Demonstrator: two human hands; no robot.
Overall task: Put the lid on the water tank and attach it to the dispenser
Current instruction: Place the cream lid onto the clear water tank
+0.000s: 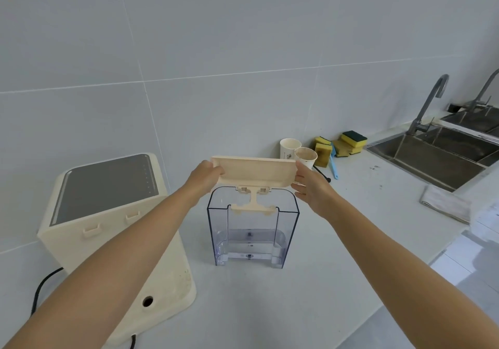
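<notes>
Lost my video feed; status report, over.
Left hand and right hand grip the ends of the cream plastic lid. Lid tilted over the clear plastic water tank, not seated. Cream dispenser stands left; nothing blocking.

Two bare forearms enter from 7 and 5 o'clock, no sleeves visible. Left hand and right hand uncovered: no gloves, rings, watch or wristbands seen. Nails too small to make out.
</notes>
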